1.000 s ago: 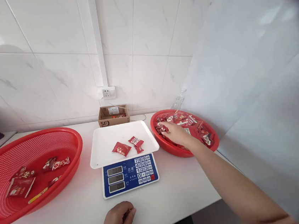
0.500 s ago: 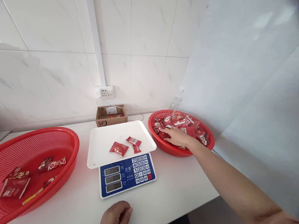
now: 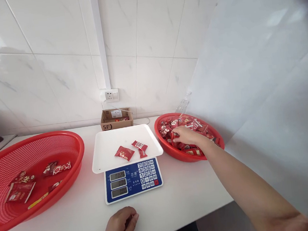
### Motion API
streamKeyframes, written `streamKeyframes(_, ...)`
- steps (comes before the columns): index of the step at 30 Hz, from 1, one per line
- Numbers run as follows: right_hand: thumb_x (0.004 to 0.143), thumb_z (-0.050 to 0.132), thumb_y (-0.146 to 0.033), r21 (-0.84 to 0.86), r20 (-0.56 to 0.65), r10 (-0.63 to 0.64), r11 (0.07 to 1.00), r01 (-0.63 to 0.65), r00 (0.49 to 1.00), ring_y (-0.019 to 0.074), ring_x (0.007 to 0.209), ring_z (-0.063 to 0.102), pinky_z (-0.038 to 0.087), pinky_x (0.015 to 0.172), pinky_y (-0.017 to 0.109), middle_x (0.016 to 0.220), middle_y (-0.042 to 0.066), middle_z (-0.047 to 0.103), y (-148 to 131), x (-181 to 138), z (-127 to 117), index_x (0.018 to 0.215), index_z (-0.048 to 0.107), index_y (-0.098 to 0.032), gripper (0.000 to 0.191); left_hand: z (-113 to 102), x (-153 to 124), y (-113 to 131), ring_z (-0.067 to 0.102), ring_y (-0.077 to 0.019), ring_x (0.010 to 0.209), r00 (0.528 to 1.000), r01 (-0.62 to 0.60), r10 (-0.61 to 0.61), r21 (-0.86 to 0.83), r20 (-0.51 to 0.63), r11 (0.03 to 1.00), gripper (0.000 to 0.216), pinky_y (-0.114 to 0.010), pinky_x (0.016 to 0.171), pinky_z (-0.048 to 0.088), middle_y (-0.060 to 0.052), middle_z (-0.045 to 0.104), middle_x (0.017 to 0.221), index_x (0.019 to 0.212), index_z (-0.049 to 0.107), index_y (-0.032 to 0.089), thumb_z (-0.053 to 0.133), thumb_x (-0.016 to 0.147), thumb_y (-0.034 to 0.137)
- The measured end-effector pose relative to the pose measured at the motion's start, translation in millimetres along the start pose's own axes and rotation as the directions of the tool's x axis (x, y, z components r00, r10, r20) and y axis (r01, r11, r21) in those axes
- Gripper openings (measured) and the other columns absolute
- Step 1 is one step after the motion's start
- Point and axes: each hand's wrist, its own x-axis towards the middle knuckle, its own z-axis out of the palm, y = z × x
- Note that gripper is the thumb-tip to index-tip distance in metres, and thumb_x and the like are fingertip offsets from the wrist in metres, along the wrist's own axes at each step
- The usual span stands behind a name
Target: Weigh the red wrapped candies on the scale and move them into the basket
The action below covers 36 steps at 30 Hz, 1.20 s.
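My right hand (image 3: 186, 135) reaches into the right red basket (image 3: 165, 149), its fingers closed around a small red packet (image 3: 174, 135) among many red wrapped snacks. My left hand (image 3: 121, 223) rests on the table in front of the scale, fingers curled, with nothing visible in it. The digital scale (image 3: 133, 180) has a blue keypad panel and a white tray (image 3: 109, 140) on top. On that tray lie a larger red packet (image 3: 124, 153) and a small red-and-white packet (image 3: 139, 145), which overlaps another small red packet (image 3: 143, 153).
A larger red mesh basket (image 3: 77, 147) on the left holds several loose packets. Behind the scale stands a small cardboard box (image 3: 117, 125) with packets inside. A wall socket (image 3: 111, 95) is above it, and crumpled clear plastic (image 3: 183, 104) lies behind the right basket.
My right hand has shifted slightly within the right basket, and its fingers have closed on a red packet. My left hand stays curled on the table. The view has moved slightly.
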Motion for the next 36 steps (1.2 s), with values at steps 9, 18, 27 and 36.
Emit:
streamKeyframes(9,0.079,0.048,-0.042,0.18,-0.434,0.234,0.969,-0.171,0.87,0.0166,0.061,0.05,0.028,0.053,0.025,0.066,0.002,0.057,-28.6,14.0,-9.5,0.075,0.048,-0.02,0.022,0.1,0.6,-2.6,0.056,-0.0108,0.067,1.0,0.008,-0.008,-0.004,0.019,1.0,0.029,-0.018,0.062,0.042,0.0,0.063,0.075,0.077,0.057,0.022,0.037,0.086,0.041)
streamKeyframes(18,0.077,0.051,-0.044,0.504,-0.393,0.291,0.861,-0.06,0.872,0.0145,0.065,0.053,0.036,0.059,0.024,0.072,0.001,0.06,-70.7,32.6,-12.3,0.075,0.053,-0.019,0.025,-0.5,-0.5,-0.2,0.057,-0.0109,0.066,1.0,-0.013,0.013,0.001,-0.001,1.0,0.029,-0.018,0.062,0.043,0.0,0.063,0.074,0.076,0.058,0.021,0.038,0.086,0.039)
streamKeyframes(27,0.072,0.061,-0.034,0.471,-0.265,0.088,0.881,0.049,0.96,0.0191,0.088,0.059,0.042,0.075,0.029,0.097,0.004,0.065,-92.3,23.2,8.3,0.102,0.055,-0.022,0.033,1.0,-0.2,-3.3,0.057,-0.0107,0.067,1.0,0.0,0.0,0.002,-0.001,1.0,0.028,-0.018,0.063,0.043,0.001,0.064,0.075,0.077,0.058,0.022,0.038,0.086,0.039)
streamKeyframes(36,0.073,0.062,-0.027,0.579,-0.145,-0.114,0.796,0.178,0.983,0.0166,0.097,0.058,0.043,0.085,0.029,0.113,0.005,0.06,-111.9,17.9,11.2,0.124,0.047,-0.022,0.054,-0.9,-0.3,-0.5,0.057,-0.0115,0.066,1.0,0.003,-0.003,-0.004,0.0,1.0,0.029,-0.019,0.062,0.043,0.0,0.064,0.074,0.076,0.058,0.021,0.038,0.086,0.039)
